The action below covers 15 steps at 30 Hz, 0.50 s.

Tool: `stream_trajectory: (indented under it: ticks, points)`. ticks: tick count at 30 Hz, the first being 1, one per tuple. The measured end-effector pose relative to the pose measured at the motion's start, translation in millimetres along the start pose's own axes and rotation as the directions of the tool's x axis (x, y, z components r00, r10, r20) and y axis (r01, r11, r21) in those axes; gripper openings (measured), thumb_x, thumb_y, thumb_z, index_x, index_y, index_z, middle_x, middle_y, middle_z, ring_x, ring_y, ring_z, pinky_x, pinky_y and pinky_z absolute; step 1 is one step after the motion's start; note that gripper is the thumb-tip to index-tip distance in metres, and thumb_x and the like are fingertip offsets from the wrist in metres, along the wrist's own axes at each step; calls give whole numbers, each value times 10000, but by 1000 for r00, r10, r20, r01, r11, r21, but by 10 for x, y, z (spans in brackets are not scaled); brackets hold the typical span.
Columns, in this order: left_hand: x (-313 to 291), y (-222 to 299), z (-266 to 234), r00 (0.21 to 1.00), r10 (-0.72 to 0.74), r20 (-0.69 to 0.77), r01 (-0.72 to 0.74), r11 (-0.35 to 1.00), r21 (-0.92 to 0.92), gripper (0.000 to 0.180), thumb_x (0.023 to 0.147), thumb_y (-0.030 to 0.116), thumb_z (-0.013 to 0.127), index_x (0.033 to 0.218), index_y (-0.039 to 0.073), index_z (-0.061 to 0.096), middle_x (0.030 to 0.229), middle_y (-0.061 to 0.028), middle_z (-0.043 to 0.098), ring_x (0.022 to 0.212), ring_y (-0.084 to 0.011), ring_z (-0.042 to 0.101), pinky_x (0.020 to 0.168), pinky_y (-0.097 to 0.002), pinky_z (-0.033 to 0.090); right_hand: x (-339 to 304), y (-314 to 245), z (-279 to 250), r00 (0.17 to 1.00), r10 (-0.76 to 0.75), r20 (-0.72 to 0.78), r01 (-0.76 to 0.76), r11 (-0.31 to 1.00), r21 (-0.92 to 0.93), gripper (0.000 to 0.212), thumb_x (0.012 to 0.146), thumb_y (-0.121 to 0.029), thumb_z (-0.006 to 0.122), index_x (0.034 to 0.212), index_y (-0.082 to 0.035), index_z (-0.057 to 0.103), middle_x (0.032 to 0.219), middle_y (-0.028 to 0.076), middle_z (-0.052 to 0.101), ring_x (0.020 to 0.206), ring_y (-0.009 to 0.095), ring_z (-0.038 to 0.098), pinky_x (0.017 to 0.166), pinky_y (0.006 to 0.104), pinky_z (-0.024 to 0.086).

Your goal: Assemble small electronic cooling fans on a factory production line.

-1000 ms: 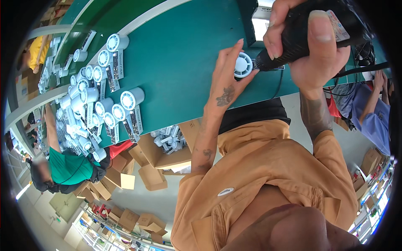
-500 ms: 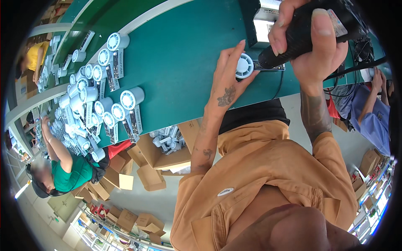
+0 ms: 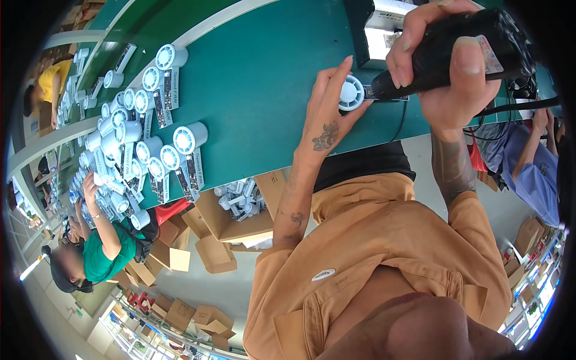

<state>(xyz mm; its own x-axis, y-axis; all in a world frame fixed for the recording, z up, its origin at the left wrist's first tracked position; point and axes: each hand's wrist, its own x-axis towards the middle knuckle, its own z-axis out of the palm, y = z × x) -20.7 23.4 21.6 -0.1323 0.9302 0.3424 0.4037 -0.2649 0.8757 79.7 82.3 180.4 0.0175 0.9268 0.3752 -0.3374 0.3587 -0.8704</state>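
A: Held what in the left hand (image 3: 327,114), and how?

B: Gripped a small pale-blue fan (image 3: 353,93) by its round head, index finger stretched along the left side, thumb along the lower edge. Set it on the green counter (image 3: 270,90), in front of the body, grille upward and handle to the right.

A: Why by the head?

B: Probably gripped there to leave the handle's circuit board (image 3: 369,92) uncovered, and to brace the fan against slipping.

A: And carried what in the right hand (image 3: 459,99)?

B: Clutched a bulky black tool (image 3: 432,69), closed around its body with fingers on one side and thumb on the other. Slanted its narrow nose down leftward at the board; could not tell whether touching or just above.

A: Slanted for what reason?

B: Perhaps to reach the board without crowding the left thumb, with the dark cable (image 3: 522,107) led off rightward, apart from the fan.

A: Noticed what else?

B: Saw similar fans (image 3: 148,150) grouped at the counter's left, likely to give both hands elbow room. Found an open carton (image 3: 252,231) of pale parts (image 3: 240,201) below the near edge.
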Motion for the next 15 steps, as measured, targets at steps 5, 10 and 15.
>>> stream_trajectory:
  ticks: [5, 10, 15]
  points:
    - [-10, -15, -7, 1000, -11, 13, 12, 1000, -15, 829, 763, 48, 881, 1498, 76, 497, 1230, -154, 572, 1066, -320, 635, 885, -399, 558, -42, 91, -55, 998, -34, 46, 31, 997, 64, 514, 920, -317, 735, 1191, 25, 464, 755, 135, 596, 484, 145, 561, 433, 249, 462]
    - [-20, -12, -15, 1000, -20, 20, 20, 1000, -2, 853, 765, 50, 875, 1519, 104, 480, 1230, -144, 572, 1075, -316, 629, 892, -404, 554, 43, 305, -459, 894, -156, 420, 105, 984, 143, 542, 965, -325, 692, 1355, -20, 471, 944, 206, 597, 591, 210, 592, 509, 340, 505]
    - [-31, -21, -1, 1000, -3, 17, 3, 1000, -9, 856, 769, 53, 872, 1525, 114, 475, 1228, -141, 573, 1080, -313, 629, 900, -401, 553, 21, 282, -461, 901, -118, 418, 63, 988, 143, 547, 970, -352, 698, 1362, -43, 474, 936, 189, 586, 603, 208, 583, 537, 360, 511]
